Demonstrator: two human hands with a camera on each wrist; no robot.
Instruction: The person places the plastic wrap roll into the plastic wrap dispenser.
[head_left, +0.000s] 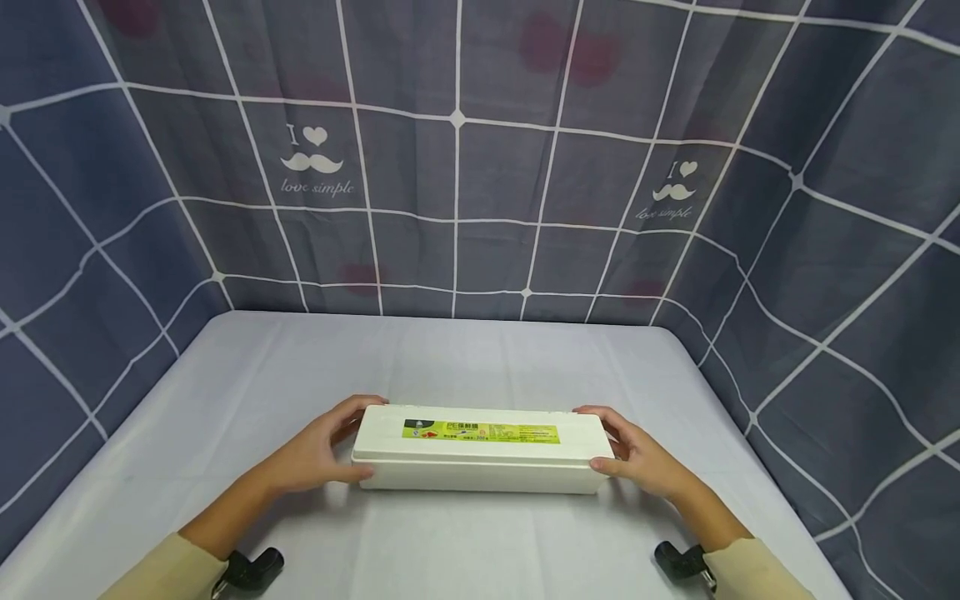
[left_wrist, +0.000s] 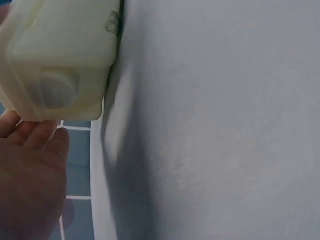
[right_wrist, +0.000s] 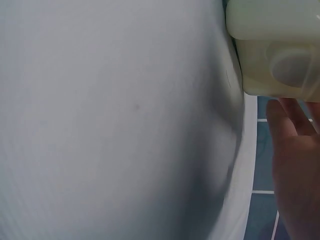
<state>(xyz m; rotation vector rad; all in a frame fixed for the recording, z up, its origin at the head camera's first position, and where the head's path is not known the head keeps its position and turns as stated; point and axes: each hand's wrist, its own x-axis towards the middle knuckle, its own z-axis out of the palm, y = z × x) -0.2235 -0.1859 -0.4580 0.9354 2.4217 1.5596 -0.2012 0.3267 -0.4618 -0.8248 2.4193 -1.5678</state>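
A long white cling film box [head_left: 483,451] with a yellow-green label [head_left: 480,431] on its lid lies crosswise on the white-covered table. My left hand [head_left: 318,448] holds its left end, thumb at the front and fingers toward the back. The right hand [head_left: 641,454] holds the other end in the same way. In the left wrist view, a round shape shows through the end wall of the box [left_wrist: 75,40], with the left fingers [left_wrist: 37,132] against it. A similar round shape appears at the right end of the box [right_wrist: 277,45] in the right wrist view.
The table [head_left: 450,358] has a white cloth over it. Dark checked curtains [head_left: 487,183] hang behind it and along both sides. A black wrist-worn device [head_left: 255,571] sits at the left sleeve, another black device [head_left: 678,561] at the right.
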